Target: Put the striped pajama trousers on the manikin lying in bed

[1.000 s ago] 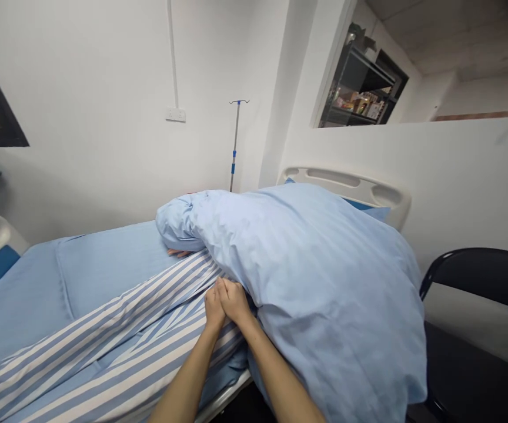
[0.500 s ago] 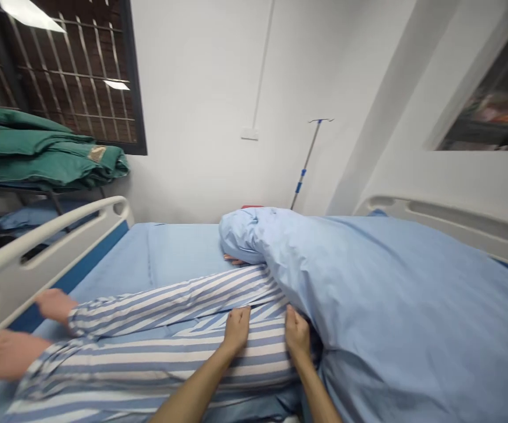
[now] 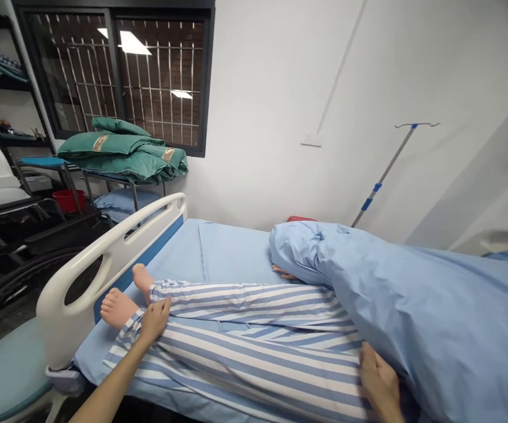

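Blue-and-white striped trousers (image 3: 254, 346) cover the legs of a figure lying on the bed, with the bare feet (image 3: 119, 308) towards the left end. At the near ankle, my left hand (image 3: 154, 320) is closed with its fingers curled on the trouser cuff. Over the thigh, my right hand (image 3: 380, 379) is closed on the trouser fabric beside the edge of a light blue quilt (image 3: 439, 311). The quilt covers the figure's upper body; a few fingers (image 3: 283, 271) of the figure show from under it.
A cream footboard (image 3: 75, 276) closes the bed's left end. Beyond it stand a wheelchair (image 3: 20, 252), a red bucket (image 3: 69, 201) and folded green quilts (image 3: 122, 153) on a metal-legged support. An IV pole (image 3: 386, 170) rises behind the bed.
My left hand has moved from the thigh to the ankle cuff. My right hand stays at the thigh by the quilt. The view has turned left.
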`<state>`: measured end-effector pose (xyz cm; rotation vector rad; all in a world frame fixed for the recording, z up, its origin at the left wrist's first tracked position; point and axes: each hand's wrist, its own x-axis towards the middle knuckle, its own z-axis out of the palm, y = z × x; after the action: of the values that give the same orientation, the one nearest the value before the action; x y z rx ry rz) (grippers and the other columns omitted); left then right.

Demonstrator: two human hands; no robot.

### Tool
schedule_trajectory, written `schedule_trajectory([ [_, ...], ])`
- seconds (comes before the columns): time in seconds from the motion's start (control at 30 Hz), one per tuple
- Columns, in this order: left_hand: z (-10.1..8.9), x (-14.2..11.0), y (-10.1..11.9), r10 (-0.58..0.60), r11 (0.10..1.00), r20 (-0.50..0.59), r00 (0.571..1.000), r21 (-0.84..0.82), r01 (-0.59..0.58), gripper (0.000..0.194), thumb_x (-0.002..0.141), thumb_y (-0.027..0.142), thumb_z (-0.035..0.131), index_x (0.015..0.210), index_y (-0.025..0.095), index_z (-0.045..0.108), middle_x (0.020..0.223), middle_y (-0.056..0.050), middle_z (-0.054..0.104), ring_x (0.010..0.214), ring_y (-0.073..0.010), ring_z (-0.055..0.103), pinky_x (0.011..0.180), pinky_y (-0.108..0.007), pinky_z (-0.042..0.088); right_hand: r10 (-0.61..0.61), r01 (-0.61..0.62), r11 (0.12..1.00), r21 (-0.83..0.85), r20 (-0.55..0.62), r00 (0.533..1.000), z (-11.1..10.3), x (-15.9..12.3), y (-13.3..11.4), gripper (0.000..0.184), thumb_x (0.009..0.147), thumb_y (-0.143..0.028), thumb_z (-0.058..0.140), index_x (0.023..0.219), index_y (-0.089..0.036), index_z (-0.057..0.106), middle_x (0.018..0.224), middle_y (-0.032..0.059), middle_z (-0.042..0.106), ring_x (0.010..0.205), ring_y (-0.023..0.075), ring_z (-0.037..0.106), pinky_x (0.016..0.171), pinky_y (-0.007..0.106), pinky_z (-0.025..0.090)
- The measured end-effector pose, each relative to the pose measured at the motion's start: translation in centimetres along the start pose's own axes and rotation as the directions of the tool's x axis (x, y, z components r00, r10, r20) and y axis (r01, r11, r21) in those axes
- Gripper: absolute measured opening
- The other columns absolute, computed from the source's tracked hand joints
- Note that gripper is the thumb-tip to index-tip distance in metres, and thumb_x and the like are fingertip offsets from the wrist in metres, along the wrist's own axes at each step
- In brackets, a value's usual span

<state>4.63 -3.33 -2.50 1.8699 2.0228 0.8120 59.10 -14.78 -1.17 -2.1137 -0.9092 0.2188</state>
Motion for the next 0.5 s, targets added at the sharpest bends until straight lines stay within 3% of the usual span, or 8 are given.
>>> schedule_trajectory([
  [0.17, 0.7, -0.2, -0.7, -0.027, 0.986, 0.051, 0.998, 0.165, 0.018, 0.043, 0.090, 0.038, 0.026, 0.088, 0.023, 0.066, 0.091, -0.008, 0.069, 0.089, -0.0215, 0.061, 0.077, -0.029, 0.038, -0.036, 0.043, 0.988, -0.149, 0.053, 0.998, -0.1, 0.3, -0.7, 0.060, 0.071, -0.052, 0.030, 0.088, -0.009, 0.069, 0.097, 0.0236, 0.066, 0.097, 0.0373, 0.058, 0.076, 0.038, 0.044],
  [0.27, 0.9, -0.1, -0.6, -0.043, 0.981, 0.063, 0.997, 0.191, 0.030, 0.044, 0.091, 0.039, 0.025, 0.091, 0.023, 0.066, 0.091, -0.008, 0.069, 0.088, -0.0218, 0.061, 0.076, -0.030, 0.038, -0.108, 0.124, 0.974, -0.187, 0.093, 0.990, 1.5, -0.9, -3.1, 0.058, 0.070, -0.058, 0.029, 0.076, -0.014, 0.067, 0.083, 0.0214, 0.067, 0.084, 0.0362, 0.059, 0.072, 0.040, 0.043],
  [0.33, 0.9, 0.0, -0.7, -0.029, 0.981, 0.082, 0.996, 0.194, 0.012, 0.044, 0.091, 0.038, 0.025, 0.093, 0.023, 0.066, 0.093, -0.008, 0.069, 0.087, -0.0221, 0.062, 0.076, -0.031, 0.038, -0.196, 0.204, 0.976, -0.076, 0.104, 0.975, 4.2, -3.1, -6.5, 0.059, 0.070, -0.064, 0.029, 0.071, -0.016, 0.064, 0.078, 0.0180, 0.067, 0.079, 0.0318, 0.058, 0.069, 0.038, 0.044],
  [0.4, 0.9, -0.1, -0.7, -0.021, 0.980, 0.088, 0.996, 0.197, 0.004, 0.042, 0.091, 0.037, 0.027, 0.095, 0.023, 0.066, 0.095, -0.009, 0.069, 0.087, -0.0225, 0.062, 0.075, -0.031, 0.039, -0.274, 0.264, 0.960, 0.096, 0.118, 0.954, 8.2, -6.5, -11.3, 0.061, 0.067, -0.071, 0.034, 0.066, -0.017, 0.061, 0.074, 0.0148, 0.066, 0.076, 0.0274, 0.057, 0.067, 0.034, 0.044],
  [0.5, 1.0, -0.1, -0.9, -0.029, 0.985, 0.055, 0.998, 0.172, 0.019, 0.041, 0.090, 0.036, 0.028, 0.097, 0.021, 0.066, 0.093, -0.010, 0.069, 0.087, -0.0225, 0.061, 0.077, -0.032, 0.040, -0.466, 0.366, 0.854, 0.371, 0.230, 0.854, 15.8, -13.7, -19.5, 0.060, 0.074, -0.070, 0.032, 0.062, -0.017, 0.056, 0.065, 0.0081, 0.061, 0.065, 0.0190, 0.053, 0.062, 0.029, 0.042],
])
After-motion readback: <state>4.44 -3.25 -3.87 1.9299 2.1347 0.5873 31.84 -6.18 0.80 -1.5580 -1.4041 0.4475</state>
